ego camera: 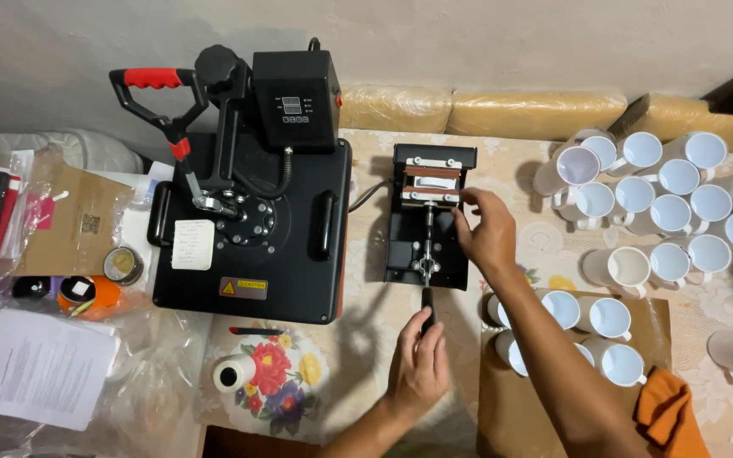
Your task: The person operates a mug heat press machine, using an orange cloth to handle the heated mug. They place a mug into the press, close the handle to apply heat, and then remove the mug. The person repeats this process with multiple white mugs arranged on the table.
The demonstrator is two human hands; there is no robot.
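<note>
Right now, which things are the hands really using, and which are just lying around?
In use:
- small black mug press
- its lever handle, gripped by the left hand
- right hand, touching the press's clamp

Lying about:
- big black heat press
- white mugs
- orange cloth
- sheet of paper
- flowered mat

The left hand (420, 363) grips the black lever handle (427, 315) of a small black metal mug press (428, 216), while the right hand (487, 233) touches its clamp at the right edge. A large black flat heat press with a red-gripped handle (252, 229) stands just left. White ceramic mugs (668, 212) crowd the floral-patterned tablecloth (366, 356) to the right.
</note>
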